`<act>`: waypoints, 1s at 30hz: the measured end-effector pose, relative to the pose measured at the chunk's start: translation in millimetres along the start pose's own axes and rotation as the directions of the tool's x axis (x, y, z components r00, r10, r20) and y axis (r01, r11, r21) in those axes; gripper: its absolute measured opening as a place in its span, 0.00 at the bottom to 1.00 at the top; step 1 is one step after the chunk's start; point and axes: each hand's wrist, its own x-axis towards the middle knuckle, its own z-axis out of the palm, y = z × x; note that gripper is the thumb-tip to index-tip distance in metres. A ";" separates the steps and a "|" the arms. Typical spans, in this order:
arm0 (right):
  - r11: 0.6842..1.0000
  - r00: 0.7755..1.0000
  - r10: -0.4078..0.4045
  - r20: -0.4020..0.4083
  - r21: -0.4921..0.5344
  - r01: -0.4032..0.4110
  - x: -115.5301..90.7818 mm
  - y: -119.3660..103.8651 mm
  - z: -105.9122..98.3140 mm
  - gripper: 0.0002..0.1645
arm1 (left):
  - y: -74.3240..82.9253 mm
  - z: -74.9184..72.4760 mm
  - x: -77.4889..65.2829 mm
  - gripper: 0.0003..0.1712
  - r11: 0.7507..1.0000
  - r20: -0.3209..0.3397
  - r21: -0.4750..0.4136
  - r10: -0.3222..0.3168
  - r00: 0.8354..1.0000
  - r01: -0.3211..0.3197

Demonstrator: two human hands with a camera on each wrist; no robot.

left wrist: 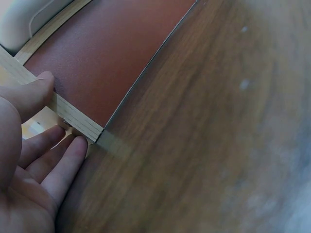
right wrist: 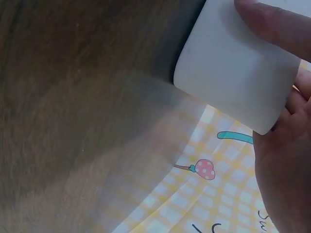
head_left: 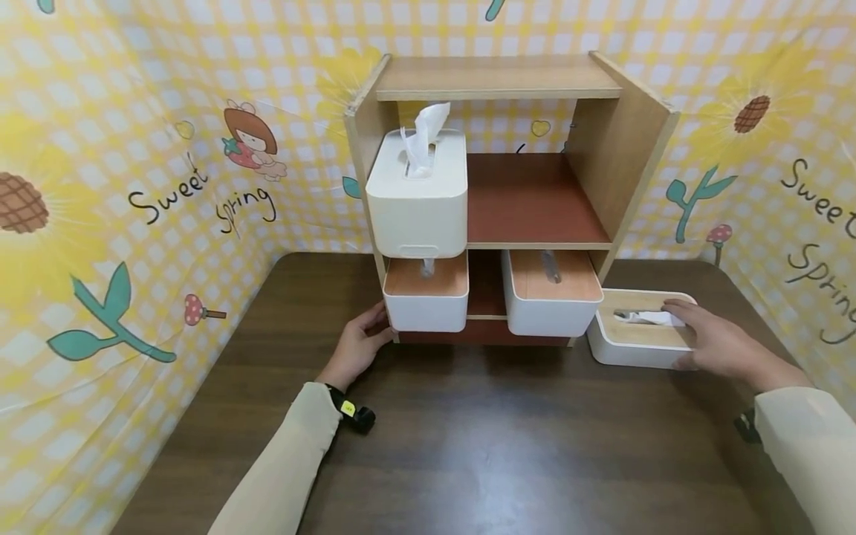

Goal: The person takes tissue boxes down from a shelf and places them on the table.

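Observation:
The lower left side panel of a small wooden shelf [head_left: 635,163] is pinched by my left hand [head_left: 354,345]. In the left wrist view the thumb [left wrist: 36,94] lies across the panel's front edge, with the fingers [left wrist: 68,167] on its outer side. My right hand [head_left: 725,342] grips the right end of a low white tissue box [head_left: 635,353] on the table, right of the shelf. This box has a wood-look lid with a tissue in its slot. In the right wrist view the thumb lies on one side of the tissue box [right wrist: 233,73]; the other fingers are partly hidden behind it.
A tall white tissue box [head_left: 417,215] stands on the shelf's middle board, at left. Beneath it are two white boxes with wood-look lids, one left [head_left: 428,312] and one right [head_left: 555,316], jutting forward. Checked cloth [head_left: 267,89] surrounds the brown table [head_left: 468,438].

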 end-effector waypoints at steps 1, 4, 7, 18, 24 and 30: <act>1.000 1.000 0.000 0.002 0.000 0.000 -0.2 0.5 -0.6 0.63 | -4.7 0.7 1.7 0.33 1.000 -0.001 -0.001 0.001 1.000 -0.001; 1.000 1.000 -0.010 0.003 0.002 0.010 -1.0 1.3 -2.1 0.63 | -7.9 2.6 2.5 0.33 1.000 -0.012 0.006 0.009 1.000 -0.009; 1.000 1.000 -0.012 0.005 0.008 0.012 -0.9 1.4 -2.4 0.63 | -8.8 3.2 2.4 0.34 1.000 -0.024 0.012 0.019 1.000 -0.019; 0.999 0.999 0.032 0.032 0.009 -0.032 5.6 1.0 -4.6 0.64 | -6.6 0.9 -0.3 0.34 1.000 -0.038 0.027 0.005 0.999 -0.004; 1.000 1.000 0.014 0.022 0.014 -0.014 8.2 4.1 -4.6 0.64 | -8.3 1.5 0.6 0.34 0.999 -0.042 0.034 0.017 0.999 -0.015; 1.000 1.000 0.008 0.020 0.007 -0.008 10.2 6.5 -5.8 0.64 | -9.7 2.2 1.5 0.34 0.999 -0.042 0.026 0.028 0.999 -0.027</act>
